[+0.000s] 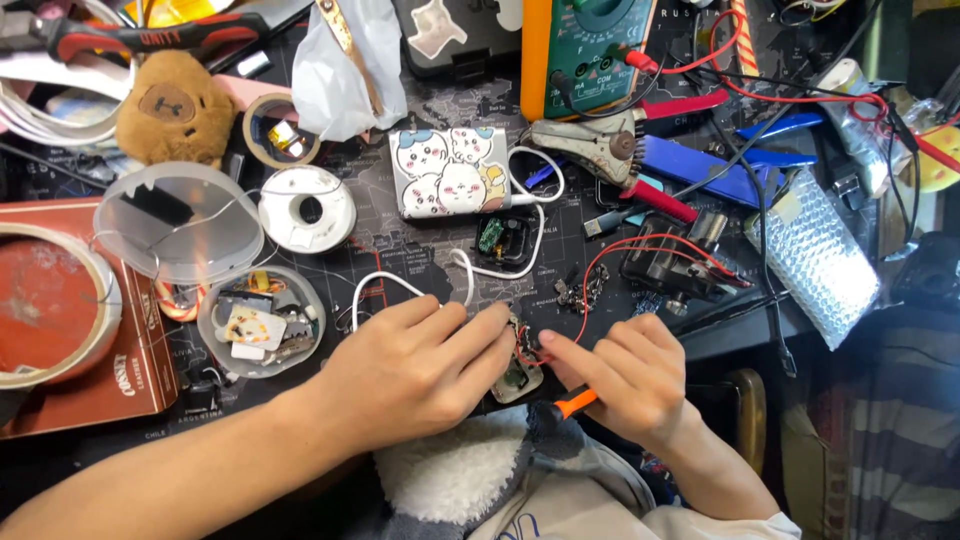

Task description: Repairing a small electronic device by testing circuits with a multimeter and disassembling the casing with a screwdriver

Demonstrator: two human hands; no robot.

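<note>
Head view of a crowded workbench. A small circuit board (pixel 519 372) lies at the near edge of the dark desk mat (pixel 420 250) and serves as landmark. The left hand (pixel 420 365) lies flat over the board's left side, fingers together and extended, fingertips pressing on it. The right hand (pixel 625 375), just right of the board, has its fingers curled shut around an orange-handled tool (pixel 575 403), whose tip is hidden beneath the hand; its index finger points toward the board. Thin red wires (pixel 600 262) run up from the board to a black component (pixel 675 268) beyond and to the right. A white cable (pixel 462 268) loops just beyond the board toward a cartoon-printed power bank (pixel 450 172). Left of the board stands a round clear tub of small parts (pixel 260 322); its lid (pixel 178 222) and a solder spool (pixel 307 208) lie farther off. Well beyond the board are a multimeter (pixel 590 45) and red-handled pliers (pixel 620 150); a bubble-wrap pouch (pixel 818 255) lies far right.
</note>
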